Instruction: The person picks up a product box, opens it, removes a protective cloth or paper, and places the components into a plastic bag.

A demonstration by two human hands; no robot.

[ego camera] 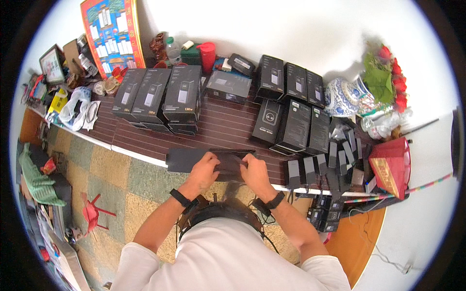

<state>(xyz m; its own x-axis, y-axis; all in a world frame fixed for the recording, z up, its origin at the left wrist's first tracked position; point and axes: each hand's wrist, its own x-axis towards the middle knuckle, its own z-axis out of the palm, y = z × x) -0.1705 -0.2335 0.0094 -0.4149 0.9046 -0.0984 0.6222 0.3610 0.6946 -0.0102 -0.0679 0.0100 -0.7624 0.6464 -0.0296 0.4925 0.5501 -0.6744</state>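
Note:
A black cardboard box (pixel 184 160), partly unfolded with a flap spread to the left, lies at the table's front edge before me. My left hand (pixel 206 170) grips its near middle with bent fingers. On the right side, my right hand (pixel 256 175) pinches a flap between thumb and fingers. What is inside the box cannot be seen. Right of my hands, several grey-and-black electronic devices (pixel 292 170) stand along the table edge. Beyond them rise stacked black printed boxes (pixel 295 122), and another group of printed boxes (pixel 182 92) stands to the left.
A dark striped table (pixel 222 127) runs along the wall. A grey box (pixel 228 85) and a red cup (pixel 207 56) sit at the back. A porcelain vase (pixel 341 96) and a red bag (pixel 391 167) stand right. A red stool (pixel 91 214) is on the floor left.

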